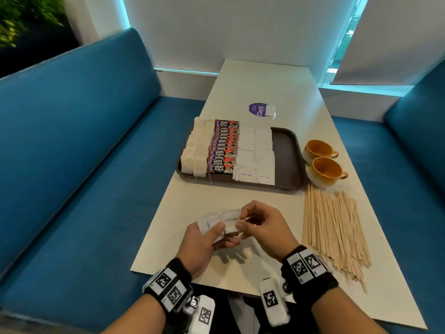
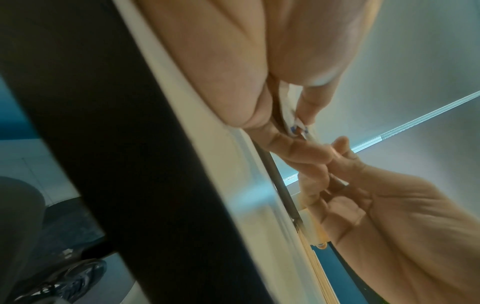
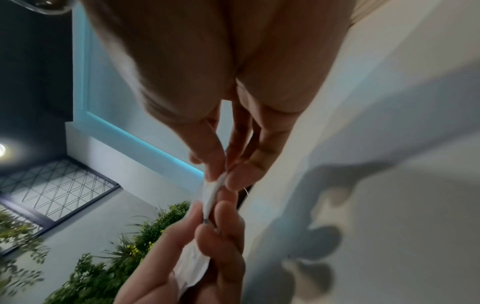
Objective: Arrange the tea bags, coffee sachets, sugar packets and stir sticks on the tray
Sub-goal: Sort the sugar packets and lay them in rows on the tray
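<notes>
- Sugar packets (image 1: 218, 222): a small fan of white packets held above the near table edge, between both hands; the rest already lie in two columns on the tray (image 1: 287, 153)
- Left hand (image 1: 204, 244): thumb on top and fingers beneath, pinching the left end of the fan
- Right hand (image 1: 265, 227): thumb and fingertips pinching the right end of one packet, remaining fingers curled loosely
- Key relation: tray lies straight ahead of both hands, well apart; held packets run left to right, matching the rows; the sugar columns sit slightly right of centre, so the right hand is judged nearer
- Tray, left to right: tea bags (image 1: 195, 150), coffee sachets (image 1: 224, 148), sugar, then a bare strip
- Stir sticks (image 1: 334, 227): loose pile on the table right of the hands, long axis towards the tray, none placed
- Cups (image 1: 322, 162): two, just beside the tray's right rim, beyond the sticks
- Path from hands to tray: judged unobstructed
</notes>
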